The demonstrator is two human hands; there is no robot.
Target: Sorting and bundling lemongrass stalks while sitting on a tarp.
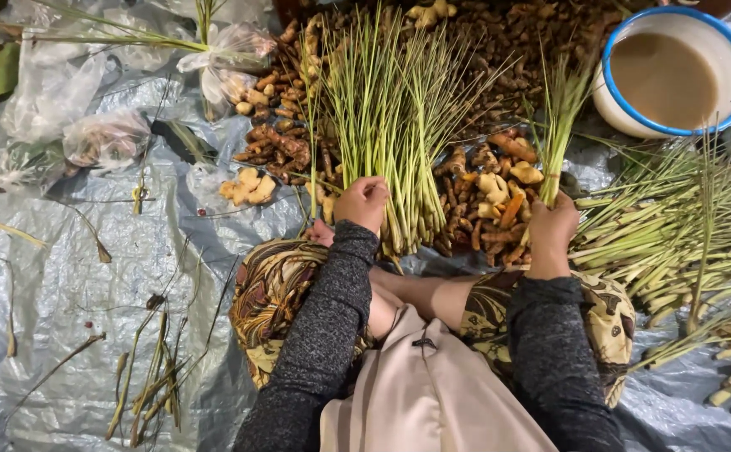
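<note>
Green lemongrass bundle (558, 125) in right hand (552, 230), left hand (364, 202) on 1 pile (382, 117)

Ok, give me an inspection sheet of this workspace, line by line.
Surface: grey plastic tarp spread on the ground, wrinkled.
Job's things: large lemongrass pile under the left hand; small lemongrass bundle held upright in the right hand; turmeric and ginger roots heaped between the hands.
Clutter: trimmed stalks piled at right; dry leaf scraps at lower left; clear plastic bags at upper left.
Grippers: left fingers rest on the large pile; right fingers are closed around the bundle.
Cables: nothing seen.
Surroundings: white bowl with blue rim holding cloudy brown liquid, top right.
</note>
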